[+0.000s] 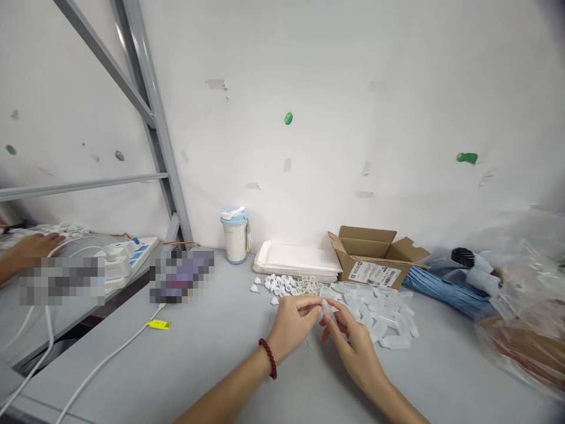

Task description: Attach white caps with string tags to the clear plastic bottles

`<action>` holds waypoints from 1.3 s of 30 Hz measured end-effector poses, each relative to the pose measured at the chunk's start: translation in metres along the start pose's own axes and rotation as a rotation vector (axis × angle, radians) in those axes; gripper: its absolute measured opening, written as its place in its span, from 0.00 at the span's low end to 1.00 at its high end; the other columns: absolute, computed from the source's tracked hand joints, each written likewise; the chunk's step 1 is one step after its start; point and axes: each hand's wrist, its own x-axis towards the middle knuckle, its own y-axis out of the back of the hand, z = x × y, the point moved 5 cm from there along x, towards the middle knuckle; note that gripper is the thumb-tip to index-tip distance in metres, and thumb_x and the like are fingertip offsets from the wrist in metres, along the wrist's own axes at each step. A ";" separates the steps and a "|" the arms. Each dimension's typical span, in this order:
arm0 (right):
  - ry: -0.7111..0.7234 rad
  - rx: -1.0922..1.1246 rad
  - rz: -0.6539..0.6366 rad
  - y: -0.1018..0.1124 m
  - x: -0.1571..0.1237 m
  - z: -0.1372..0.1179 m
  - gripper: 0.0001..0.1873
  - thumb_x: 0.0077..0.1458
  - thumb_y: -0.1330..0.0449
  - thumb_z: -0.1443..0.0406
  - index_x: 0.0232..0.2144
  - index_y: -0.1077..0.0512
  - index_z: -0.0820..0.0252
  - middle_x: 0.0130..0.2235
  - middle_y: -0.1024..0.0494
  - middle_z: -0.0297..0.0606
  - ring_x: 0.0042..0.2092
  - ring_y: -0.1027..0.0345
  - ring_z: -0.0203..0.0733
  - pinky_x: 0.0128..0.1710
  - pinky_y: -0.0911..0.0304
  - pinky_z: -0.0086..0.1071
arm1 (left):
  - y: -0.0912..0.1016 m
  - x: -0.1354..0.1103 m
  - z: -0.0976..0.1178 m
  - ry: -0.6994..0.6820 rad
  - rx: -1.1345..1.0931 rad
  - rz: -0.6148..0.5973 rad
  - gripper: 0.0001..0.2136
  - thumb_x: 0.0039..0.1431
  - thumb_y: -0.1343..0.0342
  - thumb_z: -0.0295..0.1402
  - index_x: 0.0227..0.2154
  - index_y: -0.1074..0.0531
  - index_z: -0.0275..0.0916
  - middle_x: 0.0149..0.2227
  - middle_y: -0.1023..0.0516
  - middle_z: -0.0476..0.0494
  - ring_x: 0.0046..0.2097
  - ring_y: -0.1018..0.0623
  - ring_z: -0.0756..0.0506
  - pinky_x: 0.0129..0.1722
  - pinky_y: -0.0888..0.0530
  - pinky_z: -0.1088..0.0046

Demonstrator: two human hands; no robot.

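Tube half covered, edges cropped, print unreadable.
The left hand [292,323] and right hand [355,341] hid much of the tube [326,308] between them, and its lower end could not be made out; both forearms ran off the bottom edge. Pixel blocks blurred the device [184,278] and a patch at far left, by the co-worker's hand [37,246], whose arm the left edge cut. The frame [148,76] left through the top, the cord [111,351] through the bottom. Print on the label [374,274] and tag [159,324] was too small to read. The front wall hid the floor of the box [368,234].
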 end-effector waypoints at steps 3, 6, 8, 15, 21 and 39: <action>-0.012 0.000 0.017 0.001 0.001 0.003 0.22 0.58 0.53 0.54 0.47 0.36 0.62 0.25 0.25 0.35 0.26 0.29 0.40 0.26 0.35 0.29 | -0.006 -0.004 0.003 -0.025 0.037 -0.079 0.11 0.53 0.49 0.30 0.31 0.21 0.38 0.30 0.20 0.45 0.35 0.23 0.44 0.36 0.26 0.71; -0.028 -0.017 0.058 0.005 0.003 0.005 0.22 0.58 0.53 0.53 0.47 0.37 0.64 0.23 0.25 0.36 0.26 0.29 0.41 0.27 0.35 0.30 | -0.010 -0.007 0.003 -0.022 0.031 -0.140 0.11 0.54 0.49 0.33 0.31 0.22 0.38 0.29 0.21 0.46 0.34 0.23 0.44 0.34 0.26 0.71; -0.021 -0.032 0.073 0.007 0.003 0.004 0.23 0.58 0.53 0.53 0.47 0.37 0.64 0.23 0.25 0.36 0.26 0.29 0.41 0.26 0.35 0.30 | -0.010 -0.006 0.002 -0.017 0.031 -0.130 0.11 0.54 0.50 0.34 0.31 0.22 0.38 0.29 0.21 0.45 0.34 0.24 0.45 0.35 0.26 0.71; 0.092 -0.118 0.035 -0.001 -0.004 -0.006 0.20 0.60 0.54 0.57 0.49 0.38 0.62 0.25 0.26 0.35 0.28 0.29 0.39 0.27 0.34 0.29 | 0.003 0.002 -0.008 0.098 0.023 0.035 0.12 0.51 0.45 0.39 0.30 0.23 0.35 0.27 0.22 0.43 0.30 0.24 0.45 0.30 0.27 0.72; 0.174 -0.178 0.028 -0.002 -0.008 -0.009 0.17 0.61 0.54 0.60 0.50 0.40 0.61 0.29 0.26 0.37 0.28 0.29 0.38 0.28 0.34 0.28 | 0.004 0.004 -0.004 0.115 -0.002 -0.026 0.10 0.49 0.42 0.38 0.25 0.23 0.35 0.24 0.25 0.45 0.28 0.27 0.48 0.27 0.31 0.76; -0.020 -0.034 -0.063 -0.001 -0.003 -0.004 0.19 0.58 0.53 0.54 0.44 0.34 0.60 0.29 0.24 0.37 0.32 0.29 0.42 0.34 0.35 0.33 | 0.002 0.000 0.006 -0.085 0.342 -0.143 0.12 0.56 0.49 0.34 0.22 0.25 0.36 0.26 0.24 0.46 0.32 0.26 0.47 0.36 0.28 0.72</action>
